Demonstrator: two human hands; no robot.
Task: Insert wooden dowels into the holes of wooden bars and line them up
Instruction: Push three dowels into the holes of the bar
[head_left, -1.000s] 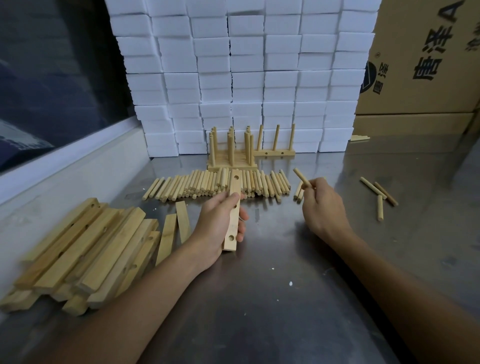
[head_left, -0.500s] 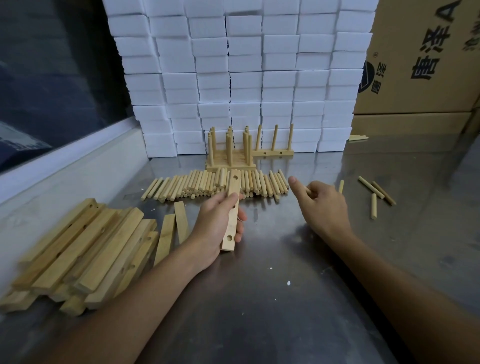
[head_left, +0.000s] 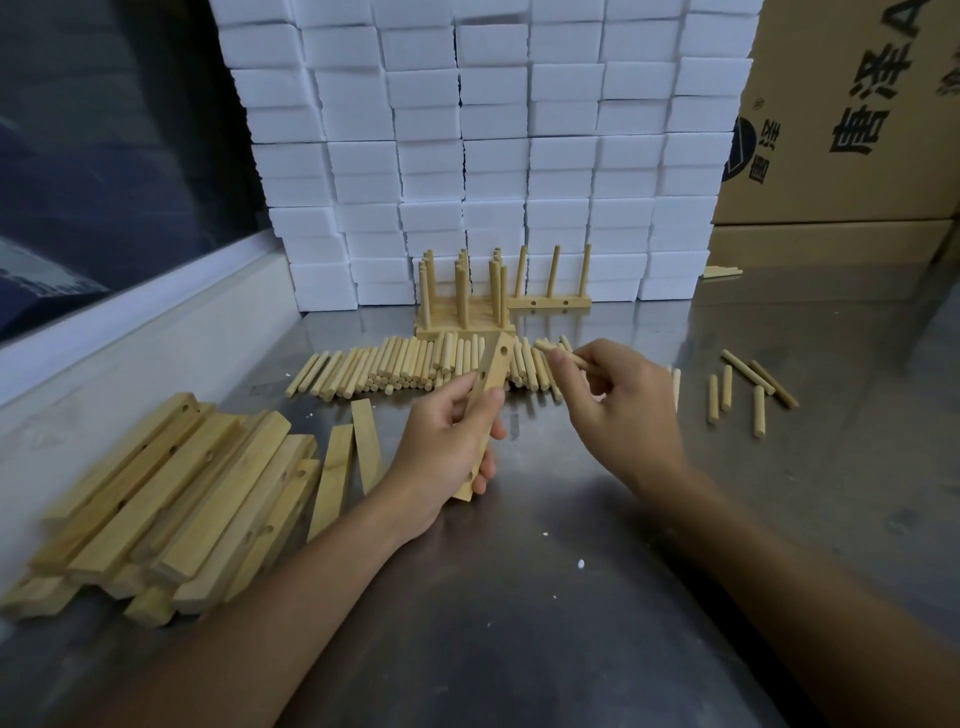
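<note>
My left hand (head_left: 447, 447) grips a wooden bar (head_left: 491, 379) with three holes, held slanted above the metal table. My right hand (head_left: 618, 410) pinches dowels (head_left: 556, 351), their tips pointing left toward the bar's far end, a short gap away. A row of loose dowels (head_left: 395, 366) lies behind the hands. Finished bars with upright dowels (head_left: 462, 301) stand lined up at the back, and one more finished bar (head_left: 550, 301) stands to their right.
A heap of bare wooden bars (head_left: 171, 499) lies at the left. Several stray dowels (head_left: 748, 387) lie at the right. White foam blocks (head_left: 493, 145) are stacked behind, a cardboard box (head_left: 852, 114) at back right, a white ledge (head_left: 130, 332) along the left.
My right hand swung from the table's right side back toward the bar, now holding dowels up near its far end. My left hand tilted the bar slightly.
</note>
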